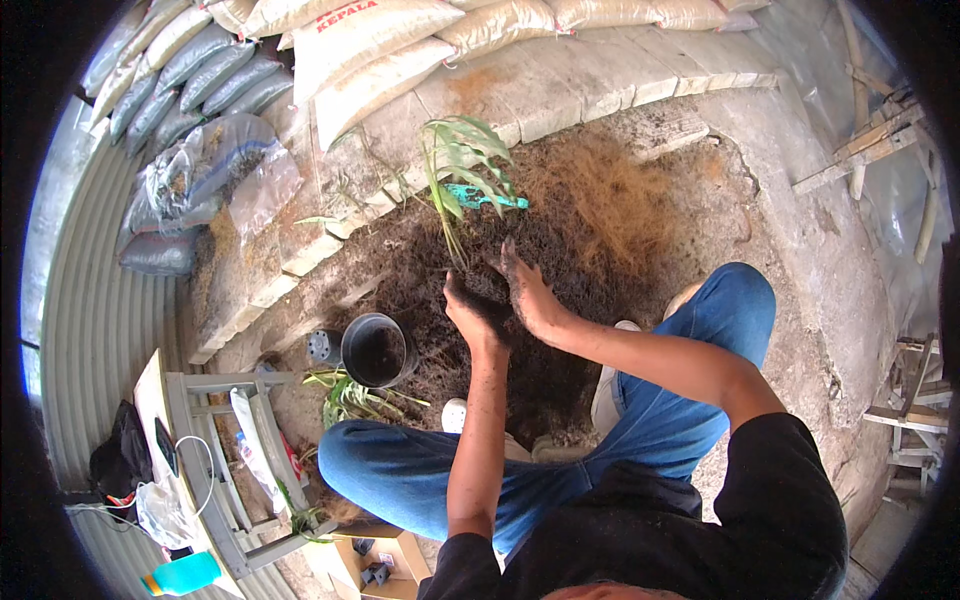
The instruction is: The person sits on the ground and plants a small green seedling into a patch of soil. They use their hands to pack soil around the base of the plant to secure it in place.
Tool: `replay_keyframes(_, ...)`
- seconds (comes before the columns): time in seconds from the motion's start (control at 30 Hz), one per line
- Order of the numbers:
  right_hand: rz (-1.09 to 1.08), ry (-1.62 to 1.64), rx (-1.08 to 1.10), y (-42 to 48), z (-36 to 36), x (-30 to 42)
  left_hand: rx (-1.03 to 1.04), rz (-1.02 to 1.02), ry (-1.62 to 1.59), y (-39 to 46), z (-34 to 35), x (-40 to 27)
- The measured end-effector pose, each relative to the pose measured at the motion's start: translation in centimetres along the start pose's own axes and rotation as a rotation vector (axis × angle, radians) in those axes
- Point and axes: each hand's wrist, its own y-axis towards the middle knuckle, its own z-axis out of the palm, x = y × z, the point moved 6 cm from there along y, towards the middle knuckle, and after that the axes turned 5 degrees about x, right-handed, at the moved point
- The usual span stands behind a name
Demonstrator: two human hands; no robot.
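A leafy green plant (450, 195) stands nearly upright over a heap of dark potting soil (442, 330), its stem base at my fingertips. My left hand (476, 311) is cupped around the dark root ball (484, 283) from the left and below. My right hand (529, 292) lies against the root ball's right side, fingers stretched out and soiled. Behind the plant a turquoise hand trowel (487, 197) rests on the soil. Left of my left hand stands a black plastic pot (377, 350) with some soil inside, beside a smaller grey pot (323, 346).
Brown coconut fibre (622, 202) lies beyond my right hand. More plants (352, 397) lie near my left knee. A stone ledge (555, 112) carries filled sacks (375, 52). A wooden stool (225, 450) and a cardboard box (382, 562) stand at the lower left.
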Motion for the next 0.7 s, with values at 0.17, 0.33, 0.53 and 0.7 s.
replay_keyframes(0.17, 0.184, 0.719, 0.036, 0.3, -0.8, 1.6, -0.023, 0.073, 0.093, 0.3, -1.6, -0.9)
replay_keyframes(0.33, 0.298, 1.017, -0.018, -1.4, 0.8, 0.5, -0.097, 0.345, 0.525, -1.9, -0.1, -0.2)
replay_keyframes(0.53, 0.165, 0.995, -0.118, -1.7, 0.0, 0.5, -0.040, 0.434, 0.775, -2.0, 0.0, 0.4)
replay_keyframes(0.7, 0.264, 1.209, 0.028, -0.6, -1.3, 3.6, 0.352, 0.202, 0.246, -1.1, 3.7, -0.5)
